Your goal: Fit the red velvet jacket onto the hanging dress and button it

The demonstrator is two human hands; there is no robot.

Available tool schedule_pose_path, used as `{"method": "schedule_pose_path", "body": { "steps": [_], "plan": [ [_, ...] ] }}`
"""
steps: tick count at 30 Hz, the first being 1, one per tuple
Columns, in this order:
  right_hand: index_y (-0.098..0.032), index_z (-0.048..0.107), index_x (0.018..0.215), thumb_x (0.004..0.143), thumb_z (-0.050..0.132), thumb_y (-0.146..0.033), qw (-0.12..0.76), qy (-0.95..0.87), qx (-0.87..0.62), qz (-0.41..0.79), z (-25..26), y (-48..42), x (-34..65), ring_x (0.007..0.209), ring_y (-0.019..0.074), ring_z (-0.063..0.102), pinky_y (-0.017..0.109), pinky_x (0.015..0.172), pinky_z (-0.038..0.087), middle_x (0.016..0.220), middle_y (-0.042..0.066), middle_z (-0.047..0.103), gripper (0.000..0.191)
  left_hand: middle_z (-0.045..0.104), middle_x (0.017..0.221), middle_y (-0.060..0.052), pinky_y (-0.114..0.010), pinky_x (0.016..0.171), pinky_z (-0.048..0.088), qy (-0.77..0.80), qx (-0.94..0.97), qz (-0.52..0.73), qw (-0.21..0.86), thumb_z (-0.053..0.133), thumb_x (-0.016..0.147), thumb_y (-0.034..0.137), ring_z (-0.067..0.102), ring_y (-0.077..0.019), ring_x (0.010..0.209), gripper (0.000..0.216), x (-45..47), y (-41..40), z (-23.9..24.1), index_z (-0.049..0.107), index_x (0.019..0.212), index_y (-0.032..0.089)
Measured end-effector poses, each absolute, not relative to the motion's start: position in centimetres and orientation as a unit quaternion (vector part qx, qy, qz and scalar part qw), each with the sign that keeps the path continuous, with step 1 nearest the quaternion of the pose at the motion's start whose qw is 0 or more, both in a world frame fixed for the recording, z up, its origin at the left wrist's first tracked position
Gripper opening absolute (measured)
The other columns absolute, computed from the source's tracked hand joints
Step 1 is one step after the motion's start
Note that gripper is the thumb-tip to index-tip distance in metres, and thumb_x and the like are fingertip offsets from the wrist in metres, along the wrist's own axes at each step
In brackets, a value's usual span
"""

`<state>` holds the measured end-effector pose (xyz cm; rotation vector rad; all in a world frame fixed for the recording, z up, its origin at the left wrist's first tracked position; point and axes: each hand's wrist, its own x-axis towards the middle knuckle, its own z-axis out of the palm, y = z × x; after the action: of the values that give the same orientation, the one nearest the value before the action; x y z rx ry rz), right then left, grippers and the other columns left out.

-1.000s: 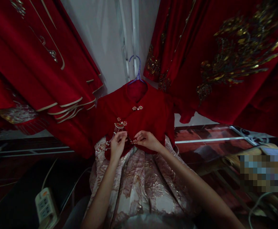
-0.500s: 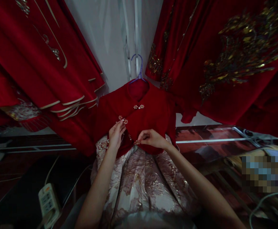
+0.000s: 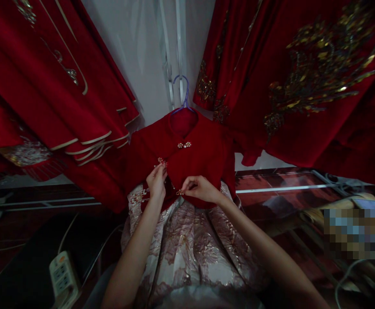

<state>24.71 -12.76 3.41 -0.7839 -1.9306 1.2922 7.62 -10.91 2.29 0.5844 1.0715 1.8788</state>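
A short red jacket [image 3: 203, 150] hangs on a purple hanger [image 3: 185, 94], over a pale pink skirt [image 3: 181, 249] with a shiny floral pattern. A fastened beaded clasp [image 3: 184, 145] sits below its collar. My left hand [image 3: 157, 180] pinches at the beaded clasp [image 3: 160, 160] on the jacket's left front; the fingertips cover part of it. My right hand [image 3: 202, 189] is closed, thumb and finger pinching the jacket's lower front flap beside a small beaded button loop [image 3: 179, 192]. More beaded trim [image 3: 139, 196] shows left of my left wrist.
Red garments with pale piping [image 3: 87, 111] hang at left, and a red one with gold sequin embroidery [image 3: 322, 68] at right. A power strip [image 3: 63, 274] lies at lower left. Metal rack bars [image 3: 274, 189] run low behind the jacket.
The whole view has shifted slightly. My left fingertips have closed in over the middle clasp, covering more of it. My right hand keeps its pinch on the lower flap.
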Motion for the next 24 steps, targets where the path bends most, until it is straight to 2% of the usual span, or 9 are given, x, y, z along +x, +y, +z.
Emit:
{"method": "schedule_pose_path", "body": {
  "steps": [3, 5, 9, 12, 15, 18, 21, 24],
  "plan": [
    [-0.015, 0.064, 0.077, 0.073, 0.068, -0.026, 0.302, -0.757, -0.284, 0.504, 4.3, -12.7, 25.6, 0.070, 0.0112, 0.062, 0.024, 0.069, 0.050, 0.076, 0.002, 0.068, 0.012, 0.071, 0.094, -0.008, -0.029, 0.083, 0.048, 0.427, 0.332, 0.702, 0.463, 0.067, 0.073, 0.043, 0.064, -0.0165, 0.089, 0.033, 8.3, -11.2, 4.0, 0.069, 0.089, 0.014],
    [-0.015, 0.064, 0.079, 0.073, 0.068, -0.026, 0.265, -0.771, -0.264, 0.516, 4.9, -12.8, 26.3, 0.069, 0.0111, 0.062, 0.023, 0.066, 0.049, 0.076, 0.002, 0.068, 0.012, 0.070, 0.096, -0.009, -0.031, 0.087, 0.047, 0.422, 0.442, 0.680, 0.405, 0.063, 0.078, 0.045, 0.063, -0.0183, 0.093, 0.036, 8.7, -10.9, 5.7, 0.070, 0.094, 0.014],
    [-0.015, 0.064, 0.083, 0.075, 0.067, -0.027, 0.214, -0.785, -0.250, 0.525, 5.8, -12.8, 27.5, 0.068, 0.0101, 0.062, 0.022, 0.063, 0.048, 0.078, 0.001, 0.068, 0.014, 0.062, 0.104, -0.010, -0.034, 0.086, 0.047, 0.442, 0.631, 0.613, 0.174, 0.059, 0.083, 0.038, 0.058, -0.0205, 0.096, 0.029, 9.2, -9.5, 9.6, 0.068, 0.102, 0.018],
    [-0.015, 0.063, 0.085, 0.074, 0.068, -0.026, 0.189, -0.785, -0.243, 0.537, 6.4, -12.7, 28.2, 0.069, 0.0095, 0.061, 0.022, 0.065, 0.048, 0.079, 0.001, 0.067, 0.017, 0.052, 0.112, -0.011, -0.043, 0.093, 0.044, 0.476, 0.726, 0.497, -0.021, 0.061, 0.081, 0.032, 0.048, -0.0252, 0.108, 0.026, 9.2, -8.3, 11.6, 0.067, 0.103, 0.020],
    [-0.013, 0.062, 0.087, 0.074, 0.068, -0.023, 0.177, -0.781, -0.243, 0.548, 7.0, -12.6, 28.7, 0.070, 0.0092, 0.061, 0.022, 0.066, 0.047, 0.080, 0.002, 0.067, 0.017, 0.046, 0.119, -0.013, -0.050, 0.100, 0.037, 0.473, 0.786, 0.373, -0.139, 0.060, 0.081, 0.031, 0.041, -0.0294, 0.115, 0.027, 9.1, -7.5, 12.8, 0.064, 0.104, 0.018],
    [-0.013, 0.061, 0.086, 0.074, 0.069, -0.022, 0.178, -0.781, -0.251, 0.543, 7.2, -12.6, 28.8, 0.069, 0.0089, 0.060, 0.022, 0.065, 0.047, 0.079, 0.001, 0.066, 0.017, 0.045, 0.124, -0.015, -0.056, 0.107, 0.026, 0.453, 0.821, 0.288, -0.193, 0.061, 0.080, 0.032, 0.039, -0.0324, 0.120, 0.026, 8.9, -6.8, 13.5, 0.064, 0.099, 0.015],
    [-0.014, 0.061, 0.087, 0.075, 0.068, -0.021, 0.176, -0.783, -0.250, 0.542, 7.2, -12.6, 28.8, 0.068, 0.0086, 0.059, 0.022, 0.065, 0.046, 0.080, 0.001, 0.066, 0.015, 0.046, 0.126, -0.013, -0.061, 0.112, 0.011, 0.422, 0.848, 0.253, -0.195, 0.059, 0.080, 0.032, 0.039, -0.0312, 0.123, 0.023, 8.6, -5.8, 14.2, 0.065, 0.096, 0.016],
    [-0.014, 0.061, 0.089, 0.076, 0.068, -0.023, 0.175, -0.782, -0.249, 0.544, 7.0, -12.5, 28.7, 0.072, 0.0094, 0.061, 0.023, 0.067, 0.047, 0.083, 0.002, 0.067, 0.017, 0.057, 0.115, -0.008, -0.063, 0.112, -0.001, 0.389, 0.878, 0.228, -0.160, 0.057, 0.082, 0.032, 0.047, -0.0262, 0.116, 0.020, 8.2, -4.9, 14.8, 0.066, 0.095, 0.020]
  ]
}}
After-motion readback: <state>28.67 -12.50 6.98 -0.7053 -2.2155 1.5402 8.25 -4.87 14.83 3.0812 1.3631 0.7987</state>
